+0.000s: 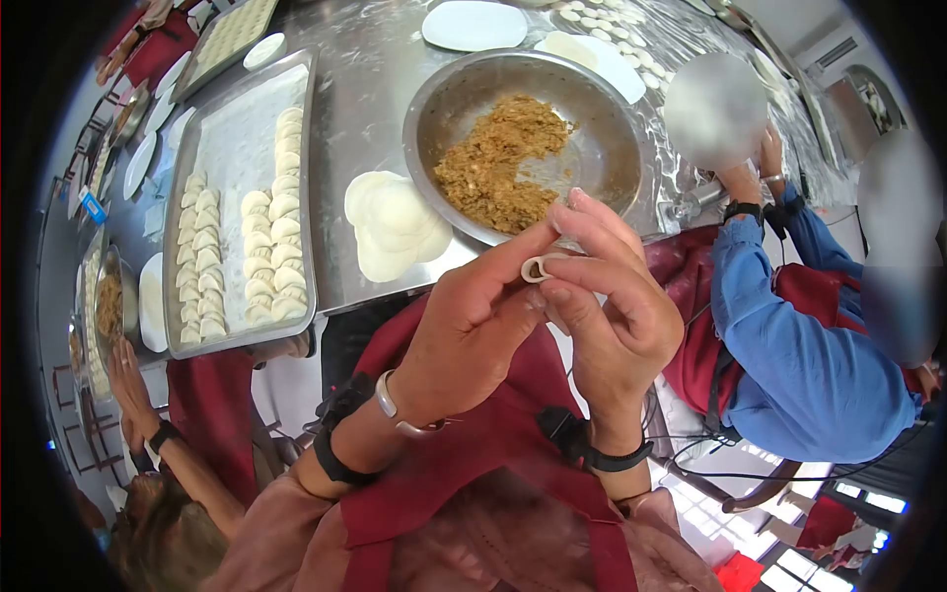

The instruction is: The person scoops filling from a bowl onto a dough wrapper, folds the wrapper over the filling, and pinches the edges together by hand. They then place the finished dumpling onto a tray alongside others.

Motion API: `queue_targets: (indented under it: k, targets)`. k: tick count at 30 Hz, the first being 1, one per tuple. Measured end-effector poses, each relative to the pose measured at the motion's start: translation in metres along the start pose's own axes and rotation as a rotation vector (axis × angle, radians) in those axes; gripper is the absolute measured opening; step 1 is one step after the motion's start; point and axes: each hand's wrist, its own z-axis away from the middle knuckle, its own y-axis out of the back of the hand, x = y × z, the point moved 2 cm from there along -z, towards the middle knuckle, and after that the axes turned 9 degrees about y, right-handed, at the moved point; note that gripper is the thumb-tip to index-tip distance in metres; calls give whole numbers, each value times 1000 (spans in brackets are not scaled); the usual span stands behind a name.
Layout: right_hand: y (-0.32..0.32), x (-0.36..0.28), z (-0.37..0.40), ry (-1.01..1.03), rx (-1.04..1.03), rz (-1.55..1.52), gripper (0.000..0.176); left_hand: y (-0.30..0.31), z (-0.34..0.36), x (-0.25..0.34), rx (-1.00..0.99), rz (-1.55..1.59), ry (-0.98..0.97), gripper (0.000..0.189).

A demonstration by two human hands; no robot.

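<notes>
Dumpling [538, 267] is held up just short of the steel bowl [604, 148], with the fingertips of the left hand [473, 326] and right hand [617, 306] clamped on it. It looks soft, light and easily torn, so I'd say pinch it gently along the doughy rim.

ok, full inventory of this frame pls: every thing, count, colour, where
table: 1, steel, upper half
bowl: 1, steel, centre, holds brown filling
wrapper stack: 1, white, left of bowl
tray: 1, steel, left, rows of pale dumplings
plates: several, white, top edge
co-worker: 1, blue sleeve, right
other person's hand: 1, lower left
folded wrapper: 1, white, pinched by both hands
left hand: 1, centre
right hand: 1, centre right
</notes>
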Motion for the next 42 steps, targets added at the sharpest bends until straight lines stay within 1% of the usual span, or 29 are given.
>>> queue_targets:
  k: [2, 5, 7, 8, 9, 10, 11, 12, 13, 14, 15, 17, 18, 19, 20, 21, 22, 23, 24, 25, 27, 28, 30, 31, 33, 34, 36, 40, 42]
  targets:
    - [2, 1, -1, 30, -20, 14, 18, 2, -1, 3, -51, -212, -42, 54]
    - [6, 0, -3, 91, -35, 68, 21, -3, -3, 9, -39, -217, -44, 55]
    - [11, -4, -10, 50, -108, 137, 32, 1, -2, 10, -54, -230, -3, 55]
    - [15, -6, -9, -15, -96, 81, 37, -1, -4, 14, -62, -183, 98, 56]
    - [20, -9, -5, -77, -78, 52, 43, -2, -5, 14, -50, -90, 128, 59]
    - [27, -12, -3, -119, -31, -2, 49, 1, -7, 11, -23, -147, 139, 61]
    - [41, -14, -4, -147, 18, -67, 55, -10, -9, 16, 45, -158, 104, 55]
    - [63, -18, -5, -132, 111, -119, 57, -16, -7, 21, 57, -113, 125, 57]
    - [79, -22, -6, -112, 192, -200, 58, -3, -10, 11, 1, -50, 117, 63]
    - [87, -23, -9, -15, 322, -304, 61, -7, -12, 16, 9, -62, 117, 56]
    - [89, -22, -15, 5, 338, -279, 61, -16, -15, 16, 41, -113, 72, 53]
    - [77, -27, -24, 65, 8, -142, 55, -20, -12, 12, 48, -75, 85, 47]
    - [59, -22, -22, 8, -67, -188, 62, -16, -15, 10, 47, -94, 97, 47]
    - [55, -18, -18, -2, -59, -222, 62, -11, -17, 9, 17, -241, 106, 46]
    - [47, -10, -14, 5, -73, -162, 64, -2, -14, 9, 21, -389, 133, 46]
    - [34, -6, -10, -2, -100, -141, 66, -4, -13, 14, -15, -415, 134, 42]
    - [29, -4, -7, -20, -150, -130, 66, -8, -9, 17, -42, -291, 168, 44]
    - [28, -1, -7, -29, -195, -130, 66, -11, -6, 16, -38, -150, 278, 46]
    - [28, -1, -11, -87, -233, -170, 65, -11, -8, 20, -76, -152, 234, 45]
    - [27, -1, -14, -58, -219, -139, 70, -12, -6, 20, -127, -144, 182, 45]
    - [23, 10, -9, 26, -223, -224, 66, -5, -5, 11, -192, -181, 75, 39]
    - [18, 7, -8, 18, -238, -242, 66, -3, -1, 9, -169, -173, 83, 39]
    - [19, 3, -11, -16, -255, -242, 54, -5, -1, 6, -199, 3, 97, 32]
    - [18, 3, -11, -20, -260, -241, 54, -4, 0, 7, -198, 10, 98, 32]
    - [14, 5, -12, 11, -173, -295, 42, -2, 1, 10, -155, 6, 195, 29]
    - [12, 4, -11, 14, -174, -293, 42, 0, 2, 13, -156, 6, 192, 29]
    - [12, 1, -7, -23, -119, -289, 33, 1, 3, 16, -205, -28, 254, 35]
    - [11, -2, -3, 5, -120, -270, 31, 3, 5, 12, -219, -13, 187, 34]
    - [8, -1, 0, -10, -74, -291, 32, 1, 7, 14, -165, 35, 194, 36]
